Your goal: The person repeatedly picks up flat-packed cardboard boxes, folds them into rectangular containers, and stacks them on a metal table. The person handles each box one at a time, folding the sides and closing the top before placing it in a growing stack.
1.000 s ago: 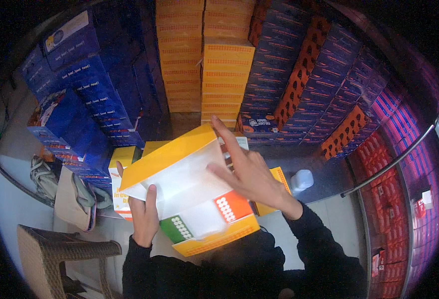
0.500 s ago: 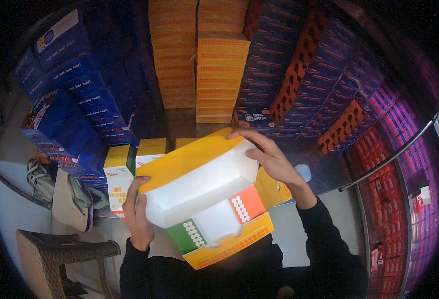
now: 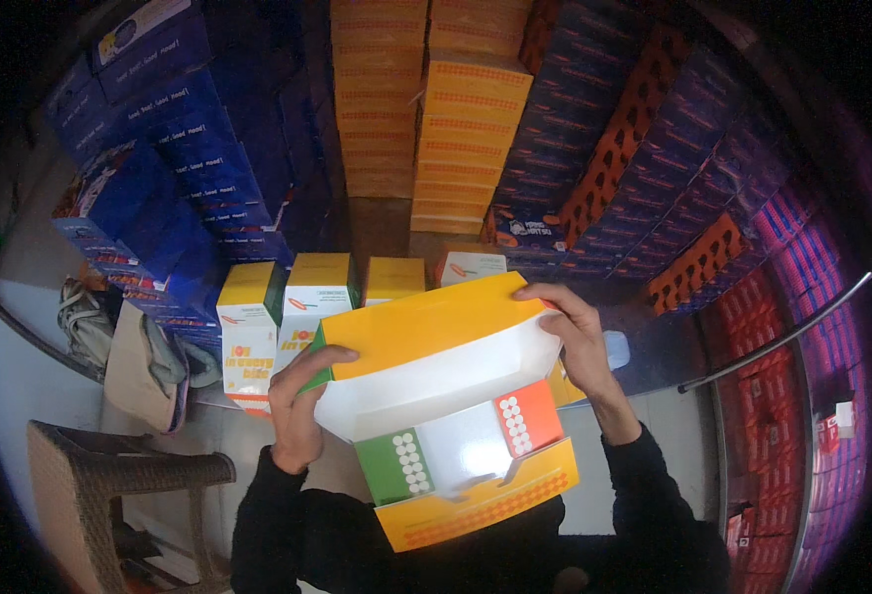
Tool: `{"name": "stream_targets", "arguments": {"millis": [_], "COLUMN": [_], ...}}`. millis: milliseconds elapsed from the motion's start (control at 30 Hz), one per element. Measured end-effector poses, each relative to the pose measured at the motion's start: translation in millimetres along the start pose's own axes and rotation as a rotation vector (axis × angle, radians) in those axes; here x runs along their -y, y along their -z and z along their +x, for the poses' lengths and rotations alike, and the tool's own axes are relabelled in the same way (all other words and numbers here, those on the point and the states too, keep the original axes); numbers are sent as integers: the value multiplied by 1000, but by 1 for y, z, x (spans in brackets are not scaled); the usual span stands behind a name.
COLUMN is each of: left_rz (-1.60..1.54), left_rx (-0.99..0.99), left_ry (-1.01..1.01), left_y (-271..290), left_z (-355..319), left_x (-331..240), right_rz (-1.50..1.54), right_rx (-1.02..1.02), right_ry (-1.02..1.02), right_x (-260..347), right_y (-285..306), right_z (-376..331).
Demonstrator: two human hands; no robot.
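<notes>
A partly folded carton (image 3: 436,332) hangs in front of me, yellow outside and white inside, its lid flaps unfolded toward my body. My left hand (image 3: 299,406) grips its left end, fingers over the yellow panel near a green edge. At the right end, my right hand (image 3: 577,337) pinches the upper corner, thumb and fingers on the wall. The near flap has a green patch, an orange patch and a yellow strip (image 3: 485,505) with a cut slot. Behind it, several yellow-and-white boxes (image 3: 249,337) stand in a row; the carton partly covers them.
Blue boxes (image 3: 184,129) are stacked at the left, yellow boxes (image 3: 471,129) at the back, and dark blue ones (image 3: 594,119) beside them. Red packs (image 3: 758,346) line the right behind a metal rail (image 3: 782,337). A woven stool (image 3: 129,460) stands lower left, near a bag (image 3: 144,366).
The view has shifted, and the carton now sits lower and more to the right, tilted less. More of the standing boxes shows behind it. My left fingers reach further over the yellow panel.
</notes>
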State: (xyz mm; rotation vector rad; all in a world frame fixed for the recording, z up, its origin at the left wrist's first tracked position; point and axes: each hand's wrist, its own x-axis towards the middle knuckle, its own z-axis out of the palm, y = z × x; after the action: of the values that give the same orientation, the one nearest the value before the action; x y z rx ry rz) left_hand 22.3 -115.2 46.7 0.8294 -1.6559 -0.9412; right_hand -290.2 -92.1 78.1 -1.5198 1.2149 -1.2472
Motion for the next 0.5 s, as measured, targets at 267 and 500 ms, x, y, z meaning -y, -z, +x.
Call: {"name": "stream_targets", "arguments": {"millis": [267,500], "left_rz": [-179,48], "left_rx": [-91,86], "left_ry": [116,322], "left_y": [-18,-25], "left_z": [8,3], "left_x": [7,10], "right_rz": [-305,-424], "right_rx": [-168,-308], "right_ry": [147,334], "right_x": [-2,12], "right_y": [-15,-34], "right_z": [13,19]}}
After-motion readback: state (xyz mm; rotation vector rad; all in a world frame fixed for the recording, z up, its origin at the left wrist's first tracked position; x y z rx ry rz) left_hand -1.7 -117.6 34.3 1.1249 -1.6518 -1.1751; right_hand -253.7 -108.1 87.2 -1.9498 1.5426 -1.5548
